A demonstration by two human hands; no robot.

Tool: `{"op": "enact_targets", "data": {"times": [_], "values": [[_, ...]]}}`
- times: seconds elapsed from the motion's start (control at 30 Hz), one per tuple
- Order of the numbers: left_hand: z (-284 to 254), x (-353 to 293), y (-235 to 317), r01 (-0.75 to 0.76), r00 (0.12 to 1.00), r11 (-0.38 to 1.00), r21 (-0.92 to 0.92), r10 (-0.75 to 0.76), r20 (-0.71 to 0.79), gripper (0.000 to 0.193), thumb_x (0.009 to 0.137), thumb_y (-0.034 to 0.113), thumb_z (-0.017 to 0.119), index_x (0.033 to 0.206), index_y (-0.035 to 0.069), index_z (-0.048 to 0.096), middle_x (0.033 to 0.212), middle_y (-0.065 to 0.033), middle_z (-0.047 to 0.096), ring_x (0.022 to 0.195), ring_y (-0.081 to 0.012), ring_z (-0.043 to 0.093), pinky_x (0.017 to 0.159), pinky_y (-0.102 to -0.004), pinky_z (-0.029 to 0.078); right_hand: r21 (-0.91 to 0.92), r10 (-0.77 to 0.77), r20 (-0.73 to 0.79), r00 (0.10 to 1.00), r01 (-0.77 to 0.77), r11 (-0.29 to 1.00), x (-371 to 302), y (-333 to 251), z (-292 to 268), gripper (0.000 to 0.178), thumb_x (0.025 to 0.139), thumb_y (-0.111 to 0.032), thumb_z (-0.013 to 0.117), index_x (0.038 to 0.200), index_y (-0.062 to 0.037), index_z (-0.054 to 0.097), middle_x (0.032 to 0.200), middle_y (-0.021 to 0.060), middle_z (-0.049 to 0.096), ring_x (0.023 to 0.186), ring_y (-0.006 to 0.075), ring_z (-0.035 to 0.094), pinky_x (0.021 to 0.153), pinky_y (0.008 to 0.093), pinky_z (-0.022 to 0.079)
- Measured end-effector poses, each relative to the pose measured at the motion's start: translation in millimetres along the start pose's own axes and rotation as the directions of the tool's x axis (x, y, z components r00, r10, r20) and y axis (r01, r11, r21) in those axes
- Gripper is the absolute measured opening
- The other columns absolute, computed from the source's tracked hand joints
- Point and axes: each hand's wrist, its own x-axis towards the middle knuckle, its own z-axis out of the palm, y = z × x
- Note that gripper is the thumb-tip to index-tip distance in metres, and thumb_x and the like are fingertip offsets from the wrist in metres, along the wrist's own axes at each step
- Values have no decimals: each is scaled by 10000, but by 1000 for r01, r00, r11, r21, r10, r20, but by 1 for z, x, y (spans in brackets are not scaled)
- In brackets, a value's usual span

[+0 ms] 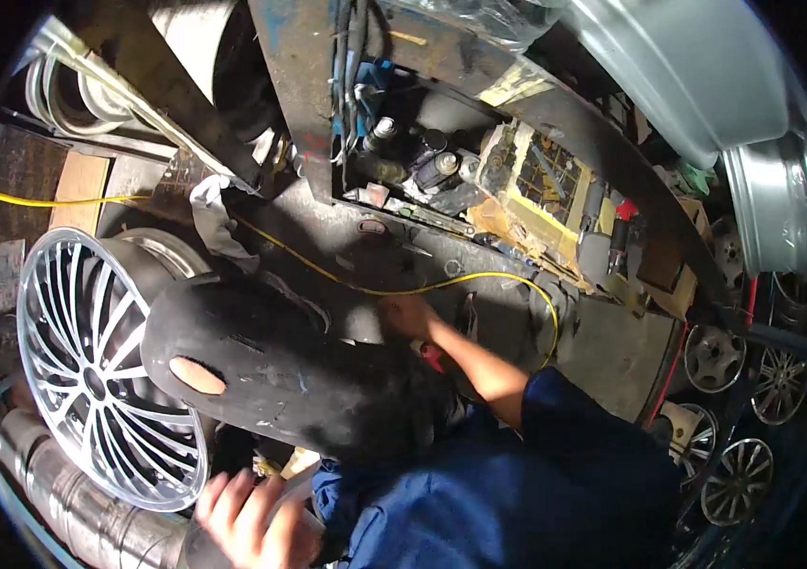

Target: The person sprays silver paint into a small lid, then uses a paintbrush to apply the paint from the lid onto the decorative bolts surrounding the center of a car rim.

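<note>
At the bottom edge, my left hand (pixel 256 526) has its fingers bent over a dark grey rounded thing whose kind I cannot make out. A silver multi-spoke wheel rim (pixel 95 379) stands tilted just beyond that hand, to the left. Between my hands is a bent leg in black trousers (pixel 299 379), with a hole showing skin. My right hand (pixel 408 315) reaches low past the leg, close to a yellow hose (pixel 365 286). Shadow and blur hide its fingers. A small red thing (pixel 432 357) lies under that forearm.
Another wheel rim (pixel 171 251) sits behind the spoked one. Ahead, a metal frame (pixel 313 114) borders a cluttered tray of tools (pixel 555 180) and several bottles (pixel 436 169). Several rims (pixel 740 479) are racked at right. A ribbed metal cylinder (pixel 71 484) lies lower left.
</note>
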Motion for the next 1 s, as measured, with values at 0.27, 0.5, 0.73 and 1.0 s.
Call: {"op": "enact_targets", "data": {"times": [0.27,0.5,0.73,1.0], "values": [[137,13,-5,-230,973,954,193,226,42,364,873,423,504,1187,377,682,1368,46,569,1400,-248,335,1170,-575,-23,-327,219,-62,974,-227,917,72,35,-41,499,811,-89,549,1302,-169,590,1502,123,385,1355,347,400,1107,435,374],[147,4,-3,-161,984,973,168,171,-46,370,923,465,412,1104,378,723,1312,66,608,1393,-232,350,1173,-550,-3,-371,178,-110,978,-207,905,117,4,-16,564,784,-139,565,1346,-181,555,1542,61,331,1413,313,303,1152,499,262],[151,6,-4,-172,975,973,155,190,-112,340,847,400,453,1010,352,748,1242,20,647,1350,-271,393,1175,-552,33,-512,-112,20,993,107,852,124,-7,22,508,739,-160,618,1242,-88,606,1447,147,432,1297,349,445,1062,487,381],[152,6,-6,-183,974,964,195,204,-95,360,868,438,429,997,351,753,1240,35,645,1340,-259,393,1174,-550,35,-9,-211,-252,944,216,976,88,-17,14,433,756,-14,583,1184,-70,622,1356,150,513,1248,370,484,1053,436,412]]}}
